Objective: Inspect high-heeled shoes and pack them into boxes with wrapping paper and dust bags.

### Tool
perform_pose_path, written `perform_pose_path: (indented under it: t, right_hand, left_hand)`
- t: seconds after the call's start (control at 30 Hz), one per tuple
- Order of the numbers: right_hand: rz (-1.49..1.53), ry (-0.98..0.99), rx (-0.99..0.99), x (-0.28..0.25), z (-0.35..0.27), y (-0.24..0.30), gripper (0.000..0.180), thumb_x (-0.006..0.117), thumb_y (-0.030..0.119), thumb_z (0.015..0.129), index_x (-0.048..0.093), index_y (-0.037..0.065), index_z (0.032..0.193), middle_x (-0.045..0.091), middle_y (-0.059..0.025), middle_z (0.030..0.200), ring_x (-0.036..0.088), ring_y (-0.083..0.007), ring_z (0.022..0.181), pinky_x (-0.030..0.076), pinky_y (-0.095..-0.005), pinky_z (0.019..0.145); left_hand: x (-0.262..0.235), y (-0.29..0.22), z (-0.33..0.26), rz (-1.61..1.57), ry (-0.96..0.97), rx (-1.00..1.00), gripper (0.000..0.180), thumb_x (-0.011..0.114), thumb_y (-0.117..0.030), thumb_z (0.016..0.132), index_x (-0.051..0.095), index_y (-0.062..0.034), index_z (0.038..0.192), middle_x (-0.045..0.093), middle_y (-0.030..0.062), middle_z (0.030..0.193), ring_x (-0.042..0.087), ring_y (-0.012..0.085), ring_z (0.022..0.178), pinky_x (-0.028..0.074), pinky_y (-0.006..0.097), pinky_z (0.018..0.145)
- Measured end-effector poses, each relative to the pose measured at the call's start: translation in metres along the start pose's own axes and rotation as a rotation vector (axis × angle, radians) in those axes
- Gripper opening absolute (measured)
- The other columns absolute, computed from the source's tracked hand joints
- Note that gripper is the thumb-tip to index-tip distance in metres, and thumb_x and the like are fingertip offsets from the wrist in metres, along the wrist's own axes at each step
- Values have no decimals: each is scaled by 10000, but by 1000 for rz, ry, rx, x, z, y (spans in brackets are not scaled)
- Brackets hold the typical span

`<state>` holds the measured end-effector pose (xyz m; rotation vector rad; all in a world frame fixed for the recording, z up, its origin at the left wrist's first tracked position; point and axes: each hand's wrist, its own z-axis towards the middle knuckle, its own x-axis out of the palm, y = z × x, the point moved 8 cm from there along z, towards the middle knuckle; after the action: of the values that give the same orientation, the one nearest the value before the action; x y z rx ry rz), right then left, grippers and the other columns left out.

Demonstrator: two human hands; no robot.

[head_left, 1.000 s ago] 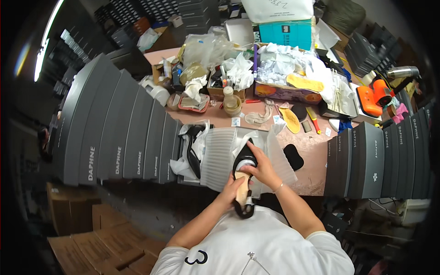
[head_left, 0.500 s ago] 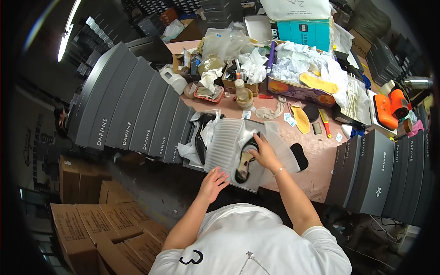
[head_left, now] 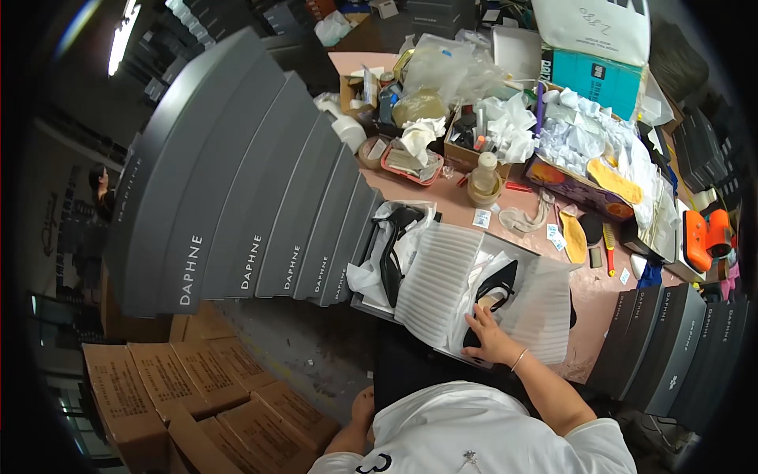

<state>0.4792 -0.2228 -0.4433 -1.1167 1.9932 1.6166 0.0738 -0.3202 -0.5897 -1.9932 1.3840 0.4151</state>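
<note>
A shallow grey shoe box point(head_left: 373, 306) sits at the table's near edge with white tissue in it. In its left part stands a black shoe point(head_left: 390, 265) in tissue. White ribbed padding point(head_left: 437, 276) lies across the middle, and a second ribbed sheet point(head_left: 542, 320) hangs over the right side. Another black shoe point(head_left: 499, 283) with a pale insole lies in the right part. Over its near end rests my right hand point(head_left: 494, 341), fingers spread and touching the shoe or the tissue beside it. My left hand point(head_left: 362, 407) is lowered beside my body, its fingers hidden.
Grey shoe boxes point(head_left: 229, 182) are stacked high at the left, with more boxes point(head_left: 643, 344) at the right. Brown cartons point(head_left: 166, 379) stand on the floor. On the table are a small bottle point(head_left: 484, 175), a yellow insole point(head_left: 572, 237) and a carton of crumpled paper point(head_left: 553, 178).
The view has swung left. My left hand has dropped from the box to my side. The right shoe now lies in the box, and my right hand has shifted from its top to its near end.
</note>
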Motion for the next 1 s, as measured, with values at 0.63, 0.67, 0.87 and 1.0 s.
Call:
perform_pose_path:
  t: [0.63,0.67,0.87,1.0]
  right_hand:
    - [523,-310,85,-90,58,74,571,649,187,856,411,-12,1336,539,-217,1250,552,-323,1130,458,-358,920]
    - [510,-323,40,-85,84,82,645,663,209,847,354,-20,1365,515,-240,1265,524,-341,1161,443,-363,945]
    - [324,-333,48,5,214,93,919,725,226,769,135,-43,1420,548,-280,1118,542,-421,1032,453,-407,892]
    - [495,-420,163,-6,212,88,793,661,115,759,230,-40,1406,552,-273,1126,584,-373,974,466,-376,874]
  left_hand:
    - [26,23,126,472,425,53,301,498,-197,858,603,-78,1114,635,163,1068,621,348,973,498,402,812]
    - [23,24,130,467,415,55,297,503,-198,855,607,-79,1106,637,161,1065,622,348,972,499,402,812]
    - [10,46,156,430,364,66,270,532,-203,838,631,-90,1063,651,147,1045,627,348,968,507,406,811]
    - [-77,-3,181,430,252,285,223,587,-206,828,674,-99,1004,680,134,954,656,307,904,511,382,796]
